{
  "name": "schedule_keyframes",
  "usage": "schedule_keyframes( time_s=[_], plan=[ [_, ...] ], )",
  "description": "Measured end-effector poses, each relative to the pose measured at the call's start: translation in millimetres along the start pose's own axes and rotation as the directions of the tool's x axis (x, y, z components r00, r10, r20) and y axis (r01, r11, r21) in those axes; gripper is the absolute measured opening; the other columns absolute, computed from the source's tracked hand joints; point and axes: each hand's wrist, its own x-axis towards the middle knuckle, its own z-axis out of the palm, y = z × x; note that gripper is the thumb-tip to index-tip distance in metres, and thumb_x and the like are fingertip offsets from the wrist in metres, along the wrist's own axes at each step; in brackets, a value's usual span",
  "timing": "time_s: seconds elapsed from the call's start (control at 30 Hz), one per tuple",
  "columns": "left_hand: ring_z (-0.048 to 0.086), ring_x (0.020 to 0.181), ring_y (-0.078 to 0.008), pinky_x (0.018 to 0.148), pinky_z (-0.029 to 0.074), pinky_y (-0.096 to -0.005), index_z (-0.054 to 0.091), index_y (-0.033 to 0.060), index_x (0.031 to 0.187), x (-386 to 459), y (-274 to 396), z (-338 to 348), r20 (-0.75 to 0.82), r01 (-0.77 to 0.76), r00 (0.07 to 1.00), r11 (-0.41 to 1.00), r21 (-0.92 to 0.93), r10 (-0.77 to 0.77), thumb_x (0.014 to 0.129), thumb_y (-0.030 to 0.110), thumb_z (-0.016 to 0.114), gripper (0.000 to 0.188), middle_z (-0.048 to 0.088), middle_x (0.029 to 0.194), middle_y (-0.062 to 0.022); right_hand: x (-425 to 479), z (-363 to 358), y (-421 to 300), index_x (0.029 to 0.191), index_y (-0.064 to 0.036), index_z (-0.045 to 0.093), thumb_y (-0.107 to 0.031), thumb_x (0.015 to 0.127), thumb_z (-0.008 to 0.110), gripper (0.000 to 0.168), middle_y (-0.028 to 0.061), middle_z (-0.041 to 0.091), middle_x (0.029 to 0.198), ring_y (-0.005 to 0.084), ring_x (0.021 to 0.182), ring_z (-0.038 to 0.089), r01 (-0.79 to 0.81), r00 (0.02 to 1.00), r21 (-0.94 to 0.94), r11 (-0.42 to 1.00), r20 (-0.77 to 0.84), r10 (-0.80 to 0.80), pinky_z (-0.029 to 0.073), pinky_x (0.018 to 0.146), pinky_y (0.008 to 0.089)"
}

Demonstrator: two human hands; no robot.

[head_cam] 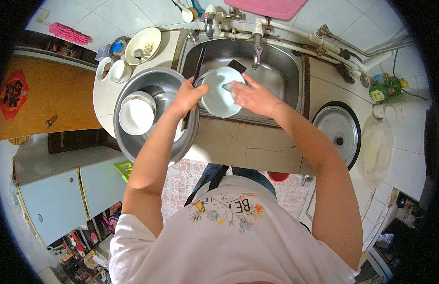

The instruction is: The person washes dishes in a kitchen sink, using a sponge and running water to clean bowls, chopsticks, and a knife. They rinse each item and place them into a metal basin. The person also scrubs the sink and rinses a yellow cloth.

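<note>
My left hand (189,95) grips a pale bowl (219,104) by its left rim, with the thumb over the edge. The same hand holds dark chopsticks (199,64), which point up and away across the sink's left side. My right hand (253,95) reaches over the bowl's right rim, its fingertips wet and blurred inside. A small greyish patch (226,86) shows at those fingertips; whether it is an object or water I cannot tell. The bowl is tilted above the front of the stainless steel sink (283,80). A dark flat piece (237,66) lies in the sink behind the bowl.
A metal basin (120,142) with stacked white bowls (136,117) stands left of the sink. Behind it are a plate (148,37) and cups (118,72). The faucet (257,53) overhangs the sink. On the right lie a pot lid (336,124) and green bottles (380,88).
</note>
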Motion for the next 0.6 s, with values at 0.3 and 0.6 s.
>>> schedule_keyframes(
  time_s=[0.3,0.6],
  plan=[
    [0.052,0.064,-0.012,0.053,0.043,-0.0279,0.056,0.001,0.099,-1,-15,32,-0.253,-0.011,0.966,0.974,-0.225,-0.047,0.076,0.017,0.056,0.029,0.057,0.077,-0.0046,28,-14,-59,0.103,-0.004,0.056,-0.026,0.084,0.057,0.029,0.0129,0.06,0.105,0.0272,0.1,0.057,-0.378,0.915,0.535,0.755,0.093,0.392,0.047,0.086,0.0401],
    [0.031,0.041,-0.0052,0.035,0.018,-0.0217,0.049,0.007,0.09,-3,3,0,0.249,0.182,0.956,0.98,-0.085,-0.156,0.074,0.026,0.053,0.025,0.043,0.059,0.002,43,-38,44,0.119,-0.006,0.055,-0.016,0.082,0.049,0.039,0.0051,0.047,0.133,0.019,0.132,0.031,0.366,0.929,-0.153,0.918,0.127,-0.348,0.02,0.112,0.0392]
  ],
)
